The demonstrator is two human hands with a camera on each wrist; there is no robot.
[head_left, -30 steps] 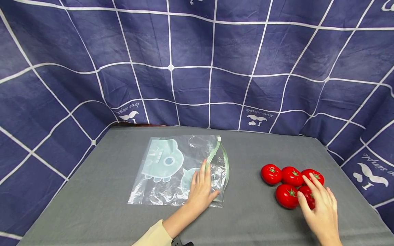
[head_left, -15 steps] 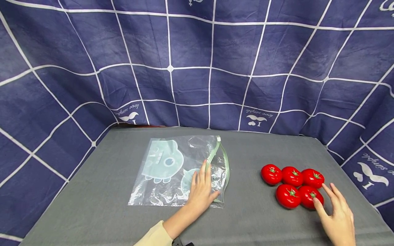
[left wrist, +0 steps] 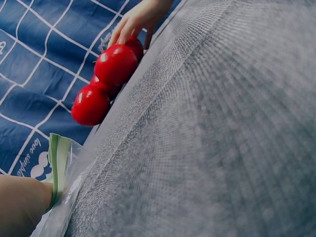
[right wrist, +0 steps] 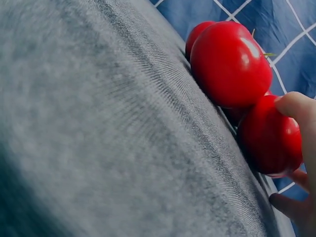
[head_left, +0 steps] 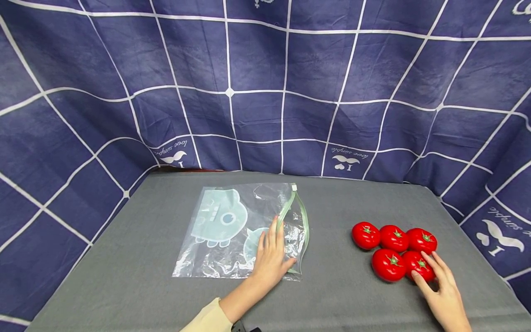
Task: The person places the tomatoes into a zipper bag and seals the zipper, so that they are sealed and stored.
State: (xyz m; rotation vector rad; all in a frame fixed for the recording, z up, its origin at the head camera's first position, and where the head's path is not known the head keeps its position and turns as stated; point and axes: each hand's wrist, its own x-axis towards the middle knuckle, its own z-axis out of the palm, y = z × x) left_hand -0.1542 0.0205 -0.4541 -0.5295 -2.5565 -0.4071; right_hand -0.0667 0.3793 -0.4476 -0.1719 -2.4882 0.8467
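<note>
A clear plastic zipper bag (head_left: pixel 257 196) with pale blue cartoon prints lies flat, its pale green zip edge (head_left: pixel 306 226) bowed apart at the right. My left hand (head_left: pixel 268 260) rests on the bag near that mouth, fingers straight, thumb out to the side. Over on the right, several red tomatoes (head_left: pixel 366 235) sit close together in two rows. My right hand (head_left: pixel 445 290) holds the front-right tomato (head_left: pixel 415 263), thumb on its near left side and fingers at its right. In the right wrist view, the thumb (right wrist: pixel 296 106) presses this tomato (right wrist: pixel 269 138); some fingers are partly hidden.
A grey cloth (head_left: pixel 137 258) covers the table. Blue curtain fabric (head_left: pixel 257 110) with white grid lines stands behind and at both sides. The front-left tomato (head_left: pixel 388 265) touches the held one, and the back row is just behind it.
My right hand draws back right from the tomatoes, then comes in again onto the front-right one. My left hand and the bag stay where they are.
</note>
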